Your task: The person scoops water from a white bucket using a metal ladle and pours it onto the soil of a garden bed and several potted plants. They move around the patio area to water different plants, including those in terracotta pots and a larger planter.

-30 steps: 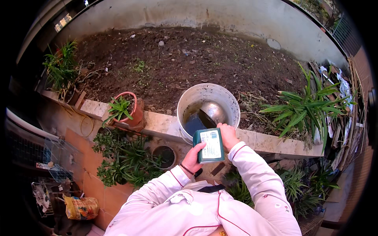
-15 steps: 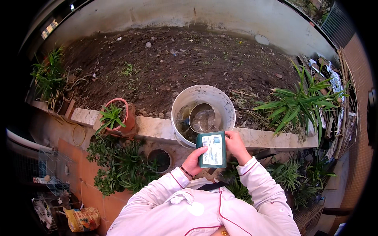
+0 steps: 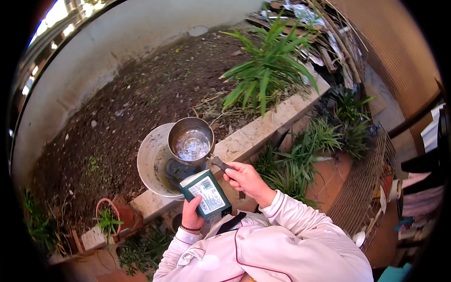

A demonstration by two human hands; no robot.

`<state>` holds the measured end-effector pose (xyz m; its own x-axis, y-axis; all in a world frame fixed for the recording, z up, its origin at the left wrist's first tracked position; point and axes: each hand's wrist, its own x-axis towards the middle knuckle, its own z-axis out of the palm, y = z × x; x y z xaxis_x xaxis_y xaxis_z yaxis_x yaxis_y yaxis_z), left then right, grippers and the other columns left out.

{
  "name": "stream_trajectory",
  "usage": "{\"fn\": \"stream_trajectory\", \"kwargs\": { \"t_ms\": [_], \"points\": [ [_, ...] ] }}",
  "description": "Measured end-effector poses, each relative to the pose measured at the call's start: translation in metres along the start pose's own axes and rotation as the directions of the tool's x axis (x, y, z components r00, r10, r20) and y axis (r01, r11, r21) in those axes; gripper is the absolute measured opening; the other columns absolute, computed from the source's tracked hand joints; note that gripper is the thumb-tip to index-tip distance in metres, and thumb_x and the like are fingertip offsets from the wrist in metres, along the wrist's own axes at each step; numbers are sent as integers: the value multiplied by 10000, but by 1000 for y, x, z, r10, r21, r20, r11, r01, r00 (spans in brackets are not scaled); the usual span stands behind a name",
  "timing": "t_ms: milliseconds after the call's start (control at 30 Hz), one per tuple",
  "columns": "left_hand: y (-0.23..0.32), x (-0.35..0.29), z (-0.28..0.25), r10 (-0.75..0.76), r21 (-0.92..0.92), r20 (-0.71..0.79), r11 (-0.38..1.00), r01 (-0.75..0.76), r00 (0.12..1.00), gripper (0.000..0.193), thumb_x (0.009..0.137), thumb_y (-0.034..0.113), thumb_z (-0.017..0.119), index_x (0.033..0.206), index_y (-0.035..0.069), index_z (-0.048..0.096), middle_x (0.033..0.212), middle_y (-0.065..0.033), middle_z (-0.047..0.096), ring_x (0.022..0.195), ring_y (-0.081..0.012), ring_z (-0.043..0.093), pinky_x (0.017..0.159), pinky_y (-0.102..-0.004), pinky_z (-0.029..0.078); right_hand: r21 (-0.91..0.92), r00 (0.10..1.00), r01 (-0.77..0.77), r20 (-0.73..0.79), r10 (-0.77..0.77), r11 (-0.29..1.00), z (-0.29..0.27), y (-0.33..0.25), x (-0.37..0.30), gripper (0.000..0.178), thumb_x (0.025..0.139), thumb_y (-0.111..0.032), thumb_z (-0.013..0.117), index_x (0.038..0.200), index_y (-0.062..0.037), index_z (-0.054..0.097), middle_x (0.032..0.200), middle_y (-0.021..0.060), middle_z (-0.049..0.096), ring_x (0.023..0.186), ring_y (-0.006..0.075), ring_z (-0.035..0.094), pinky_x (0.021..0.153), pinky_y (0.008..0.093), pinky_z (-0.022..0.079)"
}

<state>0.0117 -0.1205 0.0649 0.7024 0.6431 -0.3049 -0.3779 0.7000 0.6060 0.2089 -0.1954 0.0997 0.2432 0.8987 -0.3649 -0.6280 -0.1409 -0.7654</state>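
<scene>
My right hand [image 3: 249,179] grips the dark handle of a small metal saucepan [image 3: 191,141]. The pan is held over the right part of a white bucket [image 3: 149,162], and its inside looks wet and shiny. In my left hand [image 3: 192,214] is a dark green box [image 3: 206,193] with a white label, held close to my chest just below the pan. Murky water [image 3: 176,170] shows at the bottom of the bucket, which stands by the stone ledge [image 3: 249,136].
Dark soil [image 3: 127,98] lies behind the ledge, up to a pale wall [image 3: 94,56]. A spiky green plant [image 3: 265,66] leans over the ledge. At left is a potted plant [image 3: 108,221]; more plants [image 3: 310,145] grow below the ledge at right, near a pile of wood scraps [image 3: 329,56].
My view has turned to the right. My right hand has left the box and taken the saucepan's handle, lifting it up out of the bucket. The box stays in my left hand.
</scene>
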Motion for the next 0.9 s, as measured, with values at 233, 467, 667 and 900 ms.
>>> {"fn": "stream_trajectory", "kwargs": {
  "t_ms": [233,467,667,900],
  "points": [
    [-61,21,24,-385,-14,164,920,392,908,479,853,238,554,1270,31,442,1191,-106,569,1073,-248,569,945,-408,444,107,930,223,-323,-179,969,-48,13,-70,231,926,-138,514,1126,-27,547,758,-7,532,503,2,372,404,158,264],
    [-145,23,111,-611,160,370,784,599,700,510,839,262,553,1270,15,435,1198,-120,563,1066,-260,572,935,-407,451,-362,612,327,-623,-487,873,-114,52,-161,235,906,-113,544,1108,-9,605,966,29,631,805,65,563,689,217,470],
    [-238,-10,178,-772,341,424,621,706,474,561,830,254,555,1304,-5,404,1212,-132,555,1051,-253,580,921,-391,463,-141,494,507,-761,-421,850,-171,89,-247,282,898,-124,560,1128,38,580,1016,67,638,899,96,567,794,239,466],
    [-356,-76,222,-853,411,328,515,752,406,506,830,273,569,1253,17,457,1151,-107,588,1028,-241,582,927,-387,449,-291,331,491,-810,-484,821,-231,117,-364,282,822,-57,606,1084,45,582,974,55,644,876,85,548,756,246,461]
  ]
}}
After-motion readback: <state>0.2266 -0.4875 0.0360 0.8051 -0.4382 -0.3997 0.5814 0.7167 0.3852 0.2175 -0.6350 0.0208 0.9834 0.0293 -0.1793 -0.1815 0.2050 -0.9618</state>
